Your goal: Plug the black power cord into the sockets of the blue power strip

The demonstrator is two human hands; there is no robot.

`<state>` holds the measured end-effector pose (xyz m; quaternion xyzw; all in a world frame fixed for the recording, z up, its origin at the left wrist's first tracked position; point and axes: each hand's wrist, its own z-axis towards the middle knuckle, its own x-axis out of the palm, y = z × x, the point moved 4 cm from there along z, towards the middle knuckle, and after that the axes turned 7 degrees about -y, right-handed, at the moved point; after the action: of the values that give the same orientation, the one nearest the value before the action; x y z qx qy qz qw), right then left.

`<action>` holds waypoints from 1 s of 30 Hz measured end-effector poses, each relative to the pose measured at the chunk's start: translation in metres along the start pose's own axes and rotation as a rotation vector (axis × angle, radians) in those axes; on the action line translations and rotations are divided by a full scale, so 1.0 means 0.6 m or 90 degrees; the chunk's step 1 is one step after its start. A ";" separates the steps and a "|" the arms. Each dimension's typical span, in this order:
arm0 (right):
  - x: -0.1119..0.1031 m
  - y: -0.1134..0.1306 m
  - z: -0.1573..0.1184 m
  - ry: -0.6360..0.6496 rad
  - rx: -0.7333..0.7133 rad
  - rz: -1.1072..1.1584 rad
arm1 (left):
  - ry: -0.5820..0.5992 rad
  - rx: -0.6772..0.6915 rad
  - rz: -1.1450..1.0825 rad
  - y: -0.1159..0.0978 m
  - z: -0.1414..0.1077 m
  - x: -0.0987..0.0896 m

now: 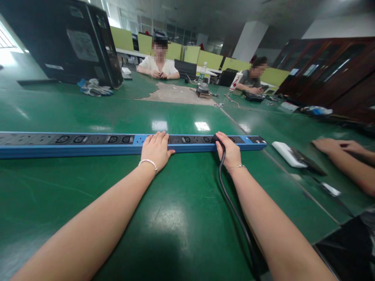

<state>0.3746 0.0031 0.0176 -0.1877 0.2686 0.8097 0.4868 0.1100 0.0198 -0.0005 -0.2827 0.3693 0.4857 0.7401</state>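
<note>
A long blue power strip (pixel 96 151) with black socket panels lies across the green table, running off the left edge of the view. My left hand (pixel 156 147) rests on its middle, fingers laid over the top and the thumb along the front side. Near the strip's right end, my right hand (pixel 228 150) grips a black power plug (pixel 216 139) at one of the sockets. Whether the plug is fully in, I cannot tell. From it a black cable (pixel 231 199) hangs toward me, running beside my right forearm.
At the back left stand a black computer case (pixel 79 47) and work gloves (pixel 95 88). A bottle (pixel 202 73) and a small device (pixel 202 89) are at the back. Two people sit across; another person's hands (pixel 331 146) rest at right, near a white power bank-like object (pixel 288 154).
</note>
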 end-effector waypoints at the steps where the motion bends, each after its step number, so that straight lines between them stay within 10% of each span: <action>1: 0.001 0.000 -0.001 -0.001 0.002 0.002 | 0.001 0.000 -0.001 0.000 0.000 0.000; 15: 0.000 -0.006 0.005 -0.099 0.088 0.058 | -0.004 0.006 -0.021 0.004 -0.003 0.002; 20: -0.075 -0.072 0.014 -0.334 0.195 0.005 | -0.014 0.011 -0.017 0.004 -0.003 0.004; 30: -0.084 -0.193 -0.024 -0.260 0.315 0.005 | -0.014 0.008 0.003 0.002 -0.003 0.000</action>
<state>0.5010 0.0040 0.0056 0.1040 0.3549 0.7424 0.5587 0.1084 0.0189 -0.0014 -0.2720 0.3647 0.4883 0.7447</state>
